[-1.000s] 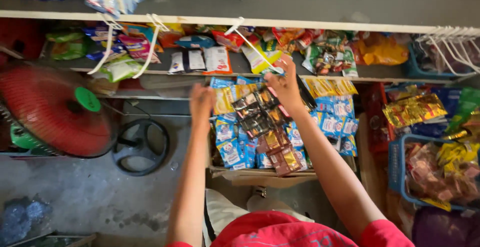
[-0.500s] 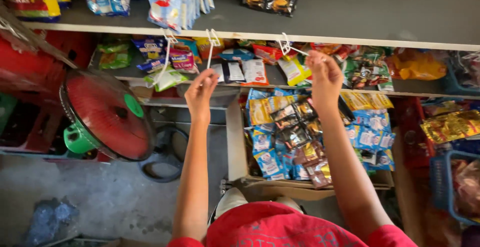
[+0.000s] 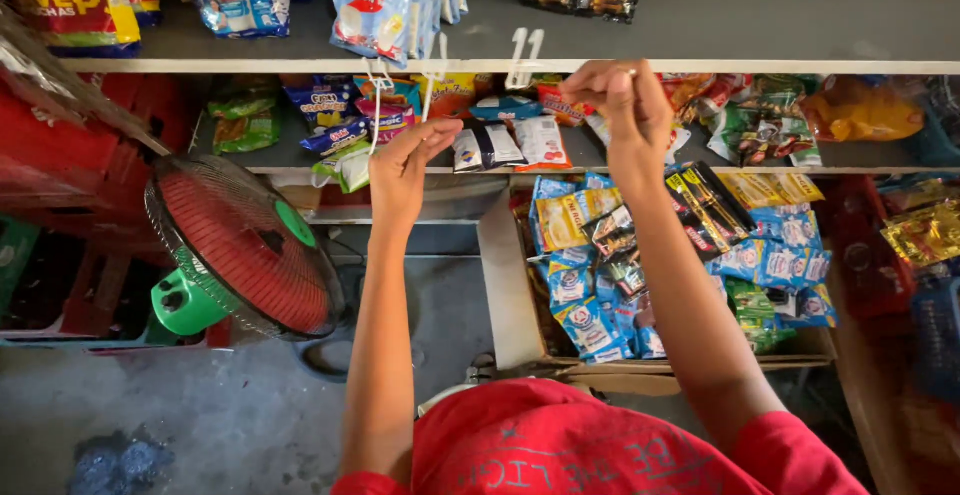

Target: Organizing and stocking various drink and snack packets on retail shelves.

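Both hands are raised to the white shelf edge [image 3: 760, 66], where white hooks [image 3: 524, 58] hang. The right hand [image 3: 620, 105] is closed in a pinch just under that edge; whatever small thing is pinched cannot be made out. A strip of sachets [image 3: 625, 255] is seen below the right wrist, its long axis running downward from the hand toward the open box [image 3: 505, 285]; whether it is held by that hand cannot be told. The left hand [image 3: 405, 160] is half open, fingers curled, with nothing gripped, just beside a hanging white string [image 3: 378, 105] and below a blue-and-white packet [image 3: 372, 5]. Open room lies between the two hands. To the left, a red fan [image 3: 245, 245] with a green base stands well apart from the left arm. The lower shelf [image 3: 300, 170] is crowded with small packets behind the hands.
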